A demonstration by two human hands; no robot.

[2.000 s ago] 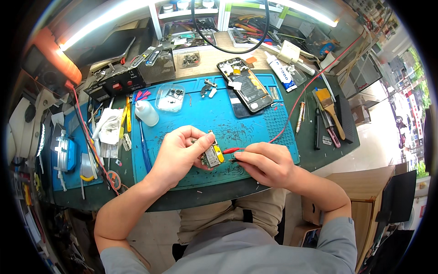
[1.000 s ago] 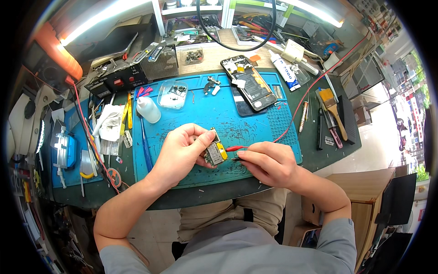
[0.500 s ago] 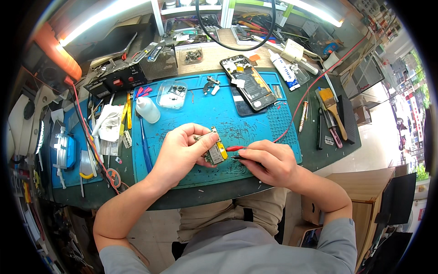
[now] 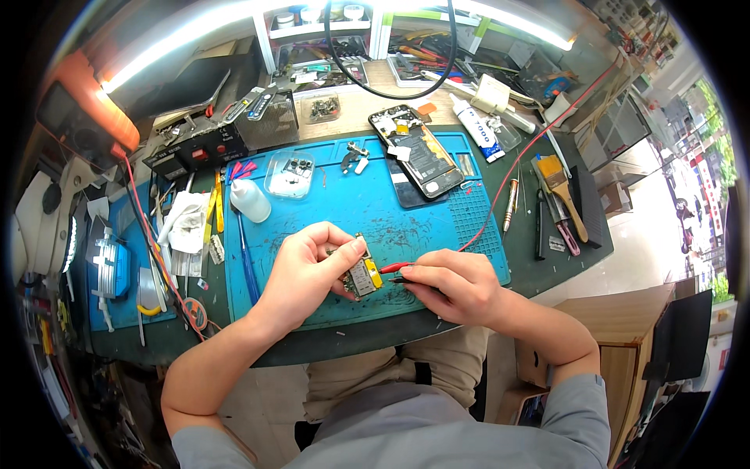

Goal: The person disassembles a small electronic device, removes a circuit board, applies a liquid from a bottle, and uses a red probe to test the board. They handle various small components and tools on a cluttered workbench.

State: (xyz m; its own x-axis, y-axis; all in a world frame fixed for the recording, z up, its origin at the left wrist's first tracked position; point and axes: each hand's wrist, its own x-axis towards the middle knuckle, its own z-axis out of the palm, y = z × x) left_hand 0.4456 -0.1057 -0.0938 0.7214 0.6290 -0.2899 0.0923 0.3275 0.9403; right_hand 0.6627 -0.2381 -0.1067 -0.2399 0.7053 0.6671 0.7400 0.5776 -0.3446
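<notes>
Above the blue work mat (image 4: 301, 215), my left hand (image 4: 307, 270) pinches a small phone circuit board (image 4: 362, 275) with metal shields and a yellow strip along one edge. My right hand (image 4: 458, 288) is closed around a red test probe (image 4: 396, 267) and a black test probe (image 4: 401, 280), both pointing left at the board. The red tip is beside the yellow edge; whether it touches is too small to tell. A red lead (image 4: 510, 173) curves away from the right hand. Beyond the hands lies an opened phone (image 4: 426, 160), its battery showing.
An orange multimeter (image 4: 105, 90) stands at the far left. A white squeeze bottle (image 4: 251, 202), a clear parts box (image 4: 288, 176) and a blue-handled tool (image 4: 247, 262) lie left on the mat. Right are a glue tube (image 4: 476, 129), a screwdriver (image 4: 510, 205) and a brush (image 4: 564, 191).
The view has shifted slightly, moving the bench a little down and left in the picture. Both hands keep their grips, with the board and probes still close together.
</notes>
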